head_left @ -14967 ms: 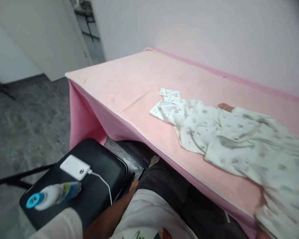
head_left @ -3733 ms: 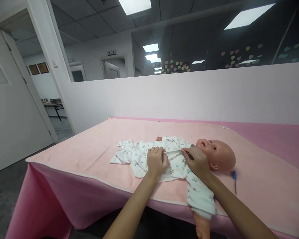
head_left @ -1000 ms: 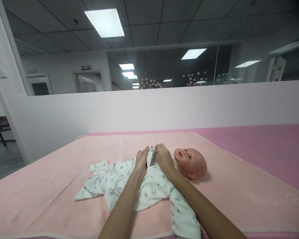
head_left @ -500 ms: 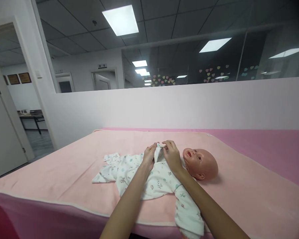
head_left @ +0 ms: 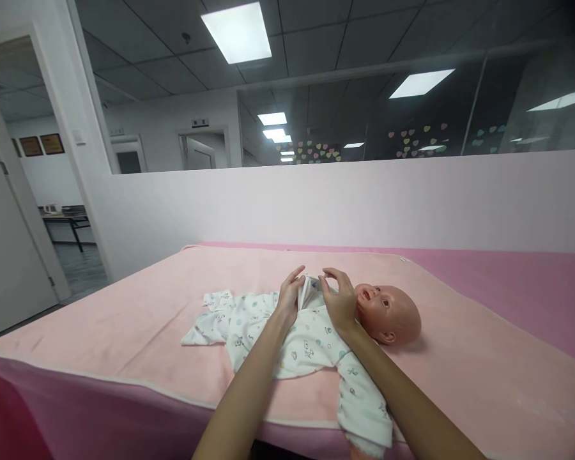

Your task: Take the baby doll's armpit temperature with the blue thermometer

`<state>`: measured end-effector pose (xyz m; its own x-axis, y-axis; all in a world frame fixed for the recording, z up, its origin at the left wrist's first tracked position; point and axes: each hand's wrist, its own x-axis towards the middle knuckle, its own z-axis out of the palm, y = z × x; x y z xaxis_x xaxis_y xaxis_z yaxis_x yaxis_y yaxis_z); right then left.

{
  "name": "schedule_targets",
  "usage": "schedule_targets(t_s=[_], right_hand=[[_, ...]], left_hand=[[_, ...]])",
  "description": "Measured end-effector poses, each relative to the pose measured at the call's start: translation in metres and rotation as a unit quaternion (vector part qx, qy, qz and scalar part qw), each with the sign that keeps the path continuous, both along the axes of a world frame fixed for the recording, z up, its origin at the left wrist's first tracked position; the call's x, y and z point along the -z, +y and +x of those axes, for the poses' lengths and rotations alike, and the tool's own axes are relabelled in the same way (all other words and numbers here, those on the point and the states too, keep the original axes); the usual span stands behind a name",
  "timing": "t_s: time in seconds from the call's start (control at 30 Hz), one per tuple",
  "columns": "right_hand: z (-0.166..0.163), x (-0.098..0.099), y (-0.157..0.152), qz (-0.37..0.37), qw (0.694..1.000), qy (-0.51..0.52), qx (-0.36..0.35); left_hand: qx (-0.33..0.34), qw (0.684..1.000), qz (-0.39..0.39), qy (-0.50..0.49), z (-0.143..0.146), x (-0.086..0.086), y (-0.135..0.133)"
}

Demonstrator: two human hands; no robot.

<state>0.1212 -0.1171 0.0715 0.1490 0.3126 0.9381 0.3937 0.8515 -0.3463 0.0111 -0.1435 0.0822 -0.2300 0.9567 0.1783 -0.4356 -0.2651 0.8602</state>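
A baby doll (head_left: 393,313) lies on its back, its head to the right, dressed in a white baby suit (head_left: 311,345) with small green and grey prints. Over its chest, my left hand (head_left: 289,299) holds the raised front edge of the suit, with the index finger stretched out. Opposite it, close to the doll's chin, my right hand (head_left: 340,300) has curved fingers, thumb and fingertip at the same lifted edge. Between my hands the fabric stands up in a fold. One sleeve reaches toward me, over the front edge of the bed.
A peach-pink sheet (head_left: 138,306) with a pale hem covers the bed, over a darker pink cover (head_left: 508,281). Behind stands a white half wall (head_left: 316,204) with glass above. At the left are a door (head_left: 14,236) and a desk (head_left: 67,217) in another room.
My left index finger has lifted away from the cloth. My right hand's fingers have risen and arched more. The raised edge has sunk a little between them. The view has shifted slightly.
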Motion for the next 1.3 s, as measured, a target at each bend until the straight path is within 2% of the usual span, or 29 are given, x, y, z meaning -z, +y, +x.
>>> schedule_targets(t_s=[0.13,0.27,0.4,0.5,0.57,0.73,0.93,1.0,1.17,1.3], right_hand=[[0.003,-0.003,-0.001,-0.009,1.0,-0.004,-0.002],[0.005,-0.002,0.001,-0.04,0.998,-0.046,-0.016],[0.003,0.003,0.009,-0.072,0.992,-0.1,-0.028],[0.002,0.006,0.014,-0.105,0.988,-0.109,-0.035],[0.003,0.005,0.014,-0.113,0.987,-0.107,-0.042],[0.005,-0.001,0.006,-0.079,0.995,-0.053,-0.027],[0.003,-0.004,-0.001,0.029,1.0,0.008,-0.008],[0.003,-0.002,0.0,0.021,1.0,-0.016,-0.018],[0.002,0.004,0.009,-0.074,0.993,-0.078,-0.046],[0.001,0.005,0.01,-0.065,0.992,-0.094,-0.044]], left_hand=[[-0.033,0.998,0.038,0.032,0.0,0.007,0.004],[-0.03,0.998,0.04,0.046,-0.002,0.011,0.007],[0.012,0.999,0.028,0.034,-0.001,0.008,0.006],[0.063,0.997,0.021,0.026,0.002,0.005,0.002],[0.072,0.997,0.015,0.024,0.002,0.003,0.001],[0.034,0.999,-0.007,0.016,0.0,0.001,-0.002],[0.054,0.998,-0.005,-0.018,-0.003,0.001,-0.001],[0.052,0.998,-0.006,-0.028,-0.004,0.002,0.001],[0.037,0.998,-0.014,-0.042,-0.005,0.004,0.003],[0.039,0.999,-0.009,-0.031,-0.006,0.006,0.005]])
